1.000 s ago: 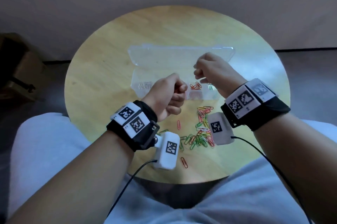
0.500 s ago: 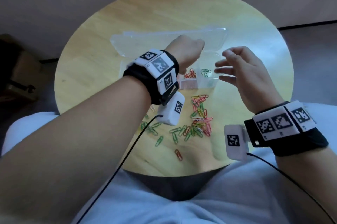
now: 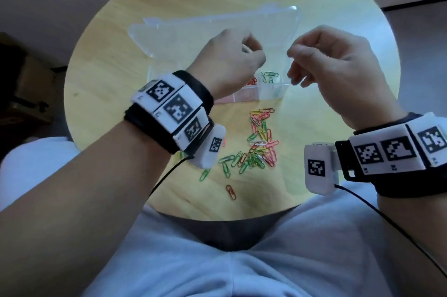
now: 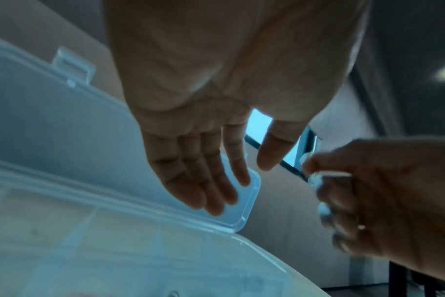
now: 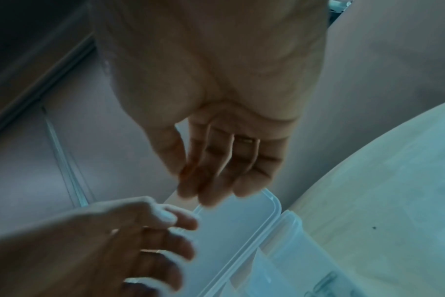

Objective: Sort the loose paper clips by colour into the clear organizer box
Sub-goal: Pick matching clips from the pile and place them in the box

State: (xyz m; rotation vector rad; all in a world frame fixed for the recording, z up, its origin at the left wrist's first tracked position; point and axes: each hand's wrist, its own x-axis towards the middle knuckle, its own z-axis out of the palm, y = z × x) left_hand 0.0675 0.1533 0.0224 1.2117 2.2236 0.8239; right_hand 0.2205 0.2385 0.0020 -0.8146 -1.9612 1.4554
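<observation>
The clear organizer box (image 3: pixel 271 90) stands open on the round wooden table (image 3: pixel 116 62), lid (image 3: pixel 193 31) laid back. Red clips (image 3: pixel 252 81) lie in one compartment and green clips (image 3: pixel 269 76) in the one to its right. The loose coloured clips (image 3: pixel 261 144) lie in a pile in front of the box. My left hand (image 3: pixel 256 55) hovers over the box with fingers relaxed, thumb apart and nothing in it (image 4: pixel 252 176). My right hand (image 3: pixel 294 60) hovers facing it, thumb pressed to forefinger (image 5: pixel 188 180) on a blurred orange-red streak that looks like a clip.
A few green clips (image 3: pixel 227 166) and a single orange one (image 3: pixel 231 192) lie apart from the pile, near the table's front edge. My lap is just below that edge. A dark object (image 3: pixel 21 103) stands on the floor at the left.
My left hand has stayed over the box and relaxed. My right hand, spread open half a second ago, has moved in towards it and closed thumb to forefinger.
</observation>
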